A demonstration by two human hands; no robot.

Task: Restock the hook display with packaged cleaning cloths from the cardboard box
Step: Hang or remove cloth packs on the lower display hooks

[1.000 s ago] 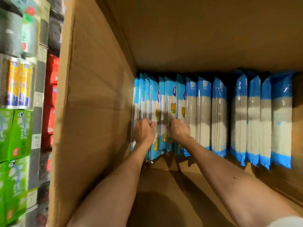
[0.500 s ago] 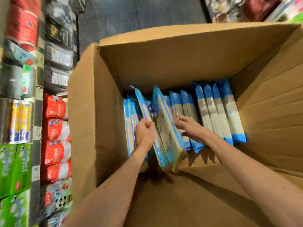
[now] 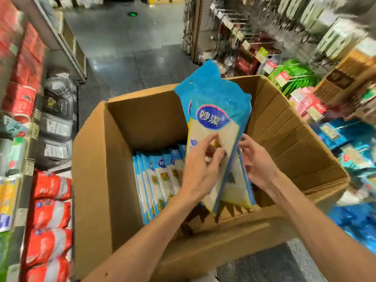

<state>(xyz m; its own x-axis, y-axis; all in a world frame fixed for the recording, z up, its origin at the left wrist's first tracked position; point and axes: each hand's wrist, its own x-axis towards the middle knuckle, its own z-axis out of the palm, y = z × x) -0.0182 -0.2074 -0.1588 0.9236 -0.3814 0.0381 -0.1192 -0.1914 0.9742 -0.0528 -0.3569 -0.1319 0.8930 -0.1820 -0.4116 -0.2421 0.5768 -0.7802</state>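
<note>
The big cardboard box (image 3: 95,180) sits near, in the middle. A row of packs (image 3: 156,180) stands in its left part. A moment ago both hands were deep inside. Now a bunch of cloth packs (image 3: 213,110) is lifted above the box. The left hand (image 3: 200,169) pinches its front with fingers spread, and the right hand (image 3: 258,165) grips its right edge. I think it goes next to the hooks (image 3: 284,78), far right.

Single head-worn wide-angle view, facing forward-down, close over cardboard box (image 3: 95,169); aisle floor (image 3: 126,47) beyond.
</note>
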